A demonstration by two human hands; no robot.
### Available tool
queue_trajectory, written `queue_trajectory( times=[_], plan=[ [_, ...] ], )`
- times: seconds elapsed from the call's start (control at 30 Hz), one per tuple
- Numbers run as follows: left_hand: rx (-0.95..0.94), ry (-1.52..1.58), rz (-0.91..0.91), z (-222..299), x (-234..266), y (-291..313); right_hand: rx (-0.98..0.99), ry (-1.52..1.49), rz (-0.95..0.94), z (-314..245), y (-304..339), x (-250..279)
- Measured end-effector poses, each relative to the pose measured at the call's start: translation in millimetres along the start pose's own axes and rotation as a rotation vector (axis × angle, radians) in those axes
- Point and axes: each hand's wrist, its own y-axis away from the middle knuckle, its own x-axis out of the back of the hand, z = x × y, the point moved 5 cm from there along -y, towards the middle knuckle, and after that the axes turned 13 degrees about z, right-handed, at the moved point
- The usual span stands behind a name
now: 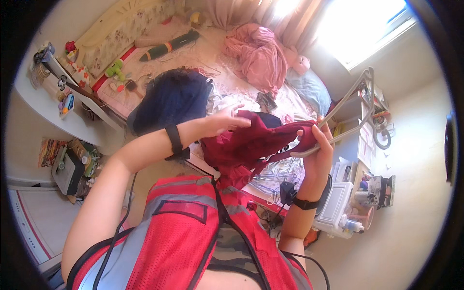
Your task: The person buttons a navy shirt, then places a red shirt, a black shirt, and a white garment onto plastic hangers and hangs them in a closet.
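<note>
A dark red garment [241, 145] hangs in front of my chest, stretched between both hands. My left hand [223, 121] has its fingers spread and presses on the garment's upper edge. My right hand [316, 145] grips the other end of the garment together with a grey clothes hanger [355, 104], whose hook curves out to the right. Both wrists carry black bands. A dark blue garment [171, 99] lies on the bed just behind my left hand.
A bed [203, 53] with a patterned sheet holds a crumpled pink cloth [258, 53], a light blue pillow [309, 87] and small toys. A white desk [43, 106] stands at the left. White drawers [336, 203] with bottles stand at the right.
</note>
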Motion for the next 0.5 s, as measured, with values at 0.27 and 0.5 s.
queue_trajectory(
  times=[0.27,0.5],
  plan=[
    [-0.247,-0.28,-0.262,33,-9,15,0.163,0.099,-0.019,-25,8,4],
    [-0.623,-0.72,-0.071,89,12,37,0.184,0.074,0.031,-34,12,26]
  ],
)
